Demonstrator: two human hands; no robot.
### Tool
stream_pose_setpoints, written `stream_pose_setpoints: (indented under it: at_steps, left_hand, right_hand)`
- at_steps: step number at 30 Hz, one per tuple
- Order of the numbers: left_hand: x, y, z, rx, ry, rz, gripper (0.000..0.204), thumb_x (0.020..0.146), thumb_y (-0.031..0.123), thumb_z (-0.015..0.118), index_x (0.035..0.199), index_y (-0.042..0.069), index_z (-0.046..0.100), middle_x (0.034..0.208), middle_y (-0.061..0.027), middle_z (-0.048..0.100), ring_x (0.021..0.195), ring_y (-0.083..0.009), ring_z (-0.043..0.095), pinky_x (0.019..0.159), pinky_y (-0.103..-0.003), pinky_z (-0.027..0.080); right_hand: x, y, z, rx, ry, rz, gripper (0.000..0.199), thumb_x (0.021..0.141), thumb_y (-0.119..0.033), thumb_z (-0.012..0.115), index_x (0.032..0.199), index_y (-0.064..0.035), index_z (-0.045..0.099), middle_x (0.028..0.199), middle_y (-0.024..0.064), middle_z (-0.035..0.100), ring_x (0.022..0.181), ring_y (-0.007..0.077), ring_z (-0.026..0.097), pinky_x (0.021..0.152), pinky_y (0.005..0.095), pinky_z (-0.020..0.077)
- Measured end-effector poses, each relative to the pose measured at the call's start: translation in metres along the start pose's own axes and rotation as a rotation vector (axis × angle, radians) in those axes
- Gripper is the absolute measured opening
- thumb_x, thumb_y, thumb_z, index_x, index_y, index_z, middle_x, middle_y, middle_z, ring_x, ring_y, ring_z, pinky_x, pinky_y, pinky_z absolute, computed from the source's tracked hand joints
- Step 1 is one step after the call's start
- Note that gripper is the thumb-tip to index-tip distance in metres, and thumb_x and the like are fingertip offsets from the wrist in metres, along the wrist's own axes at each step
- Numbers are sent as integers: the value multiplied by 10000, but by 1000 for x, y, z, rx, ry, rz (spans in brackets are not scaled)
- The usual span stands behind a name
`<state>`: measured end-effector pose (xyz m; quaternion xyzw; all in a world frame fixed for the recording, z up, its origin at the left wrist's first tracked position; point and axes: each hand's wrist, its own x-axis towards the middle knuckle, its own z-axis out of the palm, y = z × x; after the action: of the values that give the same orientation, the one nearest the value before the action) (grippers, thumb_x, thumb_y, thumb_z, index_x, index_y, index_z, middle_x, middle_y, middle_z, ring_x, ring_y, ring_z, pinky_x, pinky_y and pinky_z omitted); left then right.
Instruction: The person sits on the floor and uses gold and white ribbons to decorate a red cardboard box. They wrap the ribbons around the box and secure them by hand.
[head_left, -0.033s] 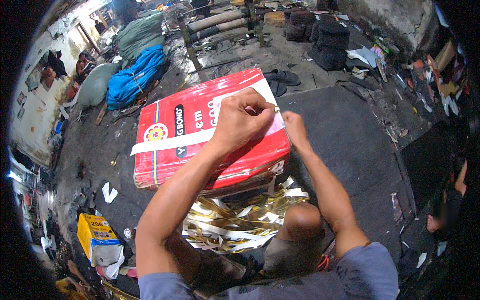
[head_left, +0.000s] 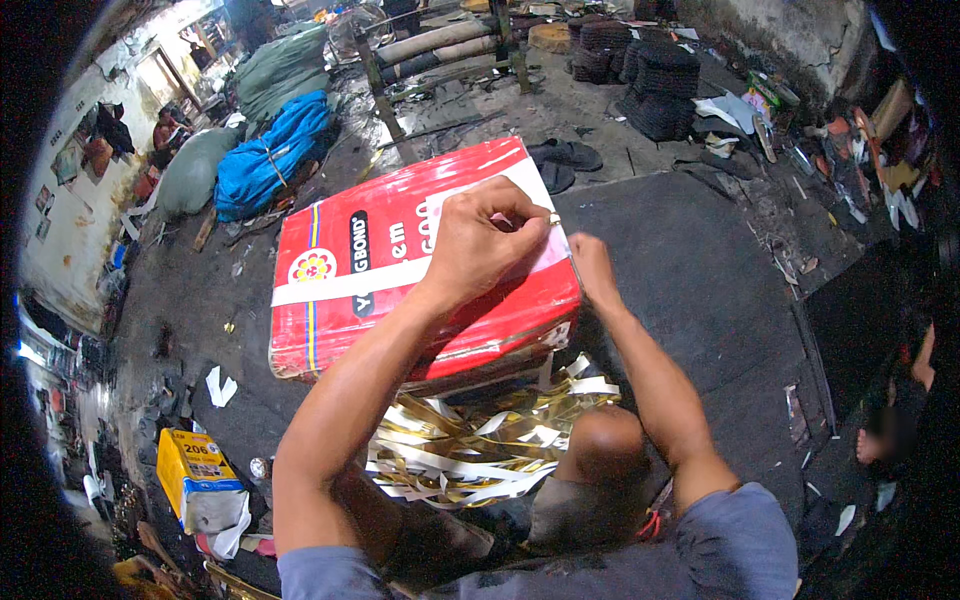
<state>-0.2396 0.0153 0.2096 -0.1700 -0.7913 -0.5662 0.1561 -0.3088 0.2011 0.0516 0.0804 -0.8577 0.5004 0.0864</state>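
Note:
A red carton (head_left: 440, 355) with a flower emblem lies before me, bearing a flat white strip (head_left: 335, 287) across its top. At the carton's right edge, my left hand (head_left: 485, 235) rests on the top with thumb and forefinger pinched on the white strip. My right hand (head_left: 594, 268) is just beyond that edge, fingers curled closed; what they hold, if anything, is hidden. Below the carton, a heap of white and gold strips (head_left: 480, 445) lies in front of my bent knee.
A yellow and blue box (head_left: 195, 475) stands at the lower left. Dark matting (head_left: 690, 270) covers the floor on the right. Sandals (head_left: 565, 158) lie behind the carton. Farther back are a blue bundle (head_left: 270, 155), a roller rack (head_left: 440, 55) and dark stacks (head_left: 660, 90).
The white strip has slid right, its left end drawing in from past the carton's edge. My right hand has shifted slightly right and down. My left hand stays in place.

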Motion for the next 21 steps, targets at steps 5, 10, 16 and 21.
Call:
stream_pose_setpoints:
  at_steps: [5, 10, 16, 21]
  left_hand:
    - [-2, 3, -4, 67, 29, 62, 57, 829, 54, 764, 843, -1, 768, 818, -67, 716, 718, -127, 671, 665, -278, 536]
    - [4, 2, -1, 7, 5, 15, 50, 833, 48, 766, 838, -2, 766, 822, -63, 716, 738, -119, 669, 670, -267, 534]
    - [3, 5, -1, 8, 5, 36, 37, 840, 42, 764, 836, 6, 769, 840, -53, 714, 755, -107, 661, 665, -264, 526]
    - [4, 8, 1, 14, -16, 12, 72, 850, -1, 757, 785, 1, 726, 864, -53, 685, 773, -102, 653, 656, -251, 537]
  right_hand:
    - [-38, 64, 31, 47, -61, 206, 317, 948, -249, 645, 842, 44, 697, 803, 274, 679, 733, 424, 665, 704, 492, 505]
    - [-59, 150, 53, -40, -58, 343, 328, 931, -272, 650, 820, 35, 683, 786, 249, 681, 772, 442, 673, 736, 509, 515]
    - [-74, 201, 79, -104, -102, 470, 277, 898, -246, 630, 913, 24, 691, 976, 295, 680, 960, 469, 671, 845, 542, 516]
    - [-75, 232, 86, -231, -112, 499, 260, 883, -213, 597, 886, 25, 703, 978, 297, 693, 974, 487, 671, 845, 548, 528]
